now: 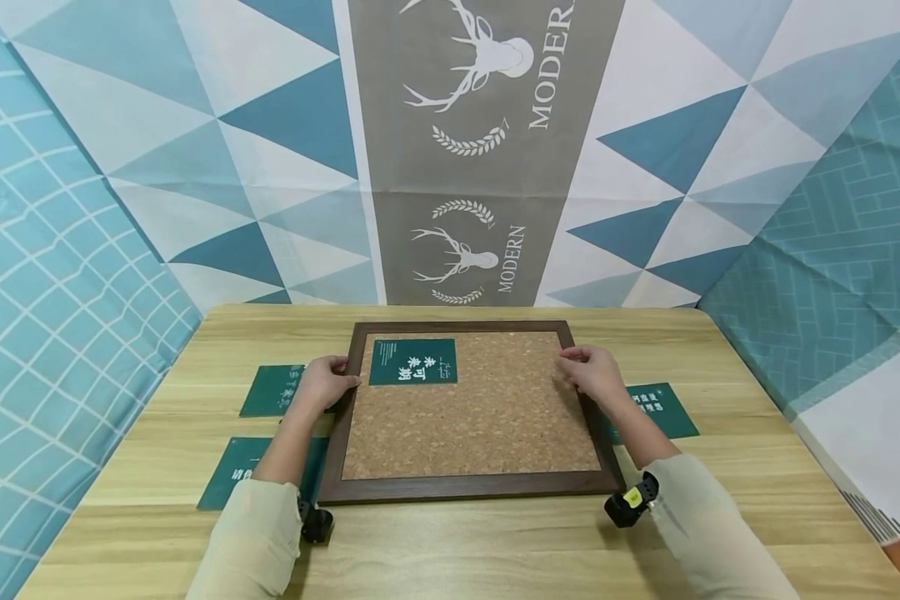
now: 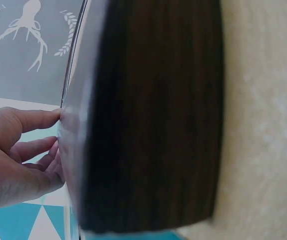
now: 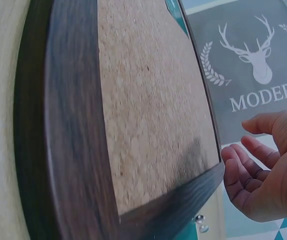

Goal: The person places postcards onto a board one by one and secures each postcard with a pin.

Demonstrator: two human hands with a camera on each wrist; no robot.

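A cork board [image 1: 487,417] with a dark brown wooden frame lies on the table. At its upper left is a dark green card [image 1: 431,361] with white lettering. My left hand [image 1: 324,385] is at the left side of the frame; in the left wrist view, the bent fingers of that hand [image 2: 18,155] hold the dark frame edge [image 2: 153,120]. Over the right side of the frame hovers my right hand [image 1: 591,372]. The right wrist view shows this hand [image 3: 268,170] with loosely bent fingers beside the frame corner, thumb apart from them, nothing visible between.
Left of the board lie two green cards, one farther back [image 1: 262,392] and one nearer [image 1: 221,475], partly behind the left arm. Another green card [image 1: 667,410] lies right of it. Small clear objects [image 3: 201,223] sit beside the frame. A patterned cloth [image 1: 465,167] hangs behind the table.
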